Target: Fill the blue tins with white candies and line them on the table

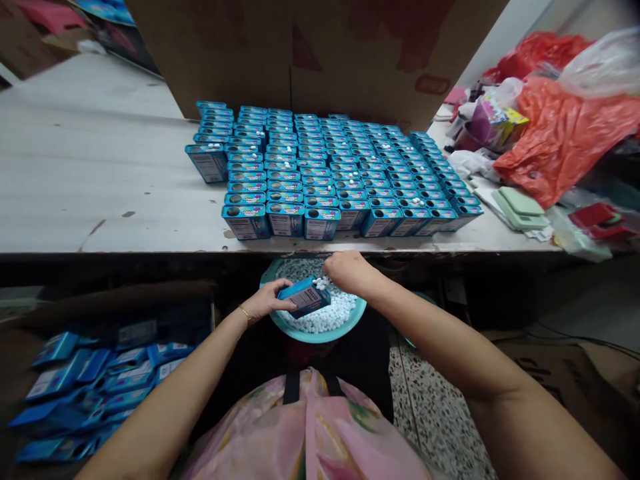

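My left hand [267,300] grips a small blue box [306,299], tilted over a turquoise basin [325,335] on my lap. The basin is filled with small white candies [337,313]. At the box's upper right end, a cluster of white pieces [321,283] shows by its opening. Curled close to that end is my right hand [346,272], its fingers turned down and closed; what lies inside them is hidden, though white pieces sit right under the fingertips.
Packed rows of upright blue boxes [323,223] stand on the white table [110,180], before a large cardboard carton [320,60]. At lower left, a carton holds more blue boxes [125,380]. Red plastic bags [565,133] and a pale green scale [520,208] lie at right.
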`<state>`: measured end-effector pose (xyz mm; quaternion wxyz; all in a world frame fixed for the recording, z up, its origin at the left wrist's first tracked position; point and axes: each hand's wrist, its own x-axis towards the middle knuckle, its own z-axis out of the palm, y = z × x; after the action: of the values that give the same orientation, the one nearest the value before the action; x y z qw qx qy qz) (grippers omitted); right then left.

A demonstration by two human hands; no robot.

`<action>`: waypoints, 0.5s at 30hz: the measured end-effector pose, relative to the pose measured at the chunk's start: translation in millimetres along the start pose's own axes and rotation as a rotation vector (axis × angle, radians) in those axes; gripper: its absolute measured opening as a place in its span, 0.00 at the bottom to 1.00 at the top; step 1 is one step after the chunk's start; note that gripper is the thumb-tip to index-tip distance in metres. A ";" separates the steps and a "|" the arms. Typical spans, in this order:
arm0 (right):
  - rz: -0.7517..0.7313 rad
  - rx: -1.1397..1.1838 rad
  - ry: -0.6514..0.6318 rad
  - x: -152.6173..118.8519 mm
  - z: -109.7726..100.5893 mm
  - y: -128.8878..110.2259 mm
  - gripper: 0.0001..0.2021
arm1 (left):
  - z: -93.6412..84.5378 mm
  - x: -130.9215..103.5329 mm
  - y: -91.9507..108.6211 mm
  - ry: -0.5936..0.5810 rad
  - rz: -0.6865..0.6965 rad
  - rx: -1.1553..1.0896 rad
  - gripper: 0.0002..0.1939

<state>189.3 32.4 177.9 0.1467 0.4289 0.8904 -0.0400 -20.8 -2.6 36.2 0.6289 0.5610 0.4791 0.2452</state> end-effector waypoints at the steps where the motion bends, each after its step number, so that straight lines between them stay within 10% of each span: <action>1: -0.016 -0.018 0.005 1.1 -2.5 -5.5 0.15 | 1.1 3.0 1.7 -0.036 0.038 0.057 0.29; 8: -0.090 0.001 0.016 -0.6 -18.4 -23.1 0.13 | 17.9 15.6 -10.1 0.085 0.163 0.146 0.19; 15: 0.087 0.061 0.046 -24.2 12.7 31.6 0.13 | 16.3 13.6 -27.6 0.319 0.155 0.047 0.21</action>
<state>230.9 31.5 174.6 0.1148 0.4722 0.8725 -0.0506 -7.1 -5.7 4.3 0.5109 0.5649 0.5338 0.3674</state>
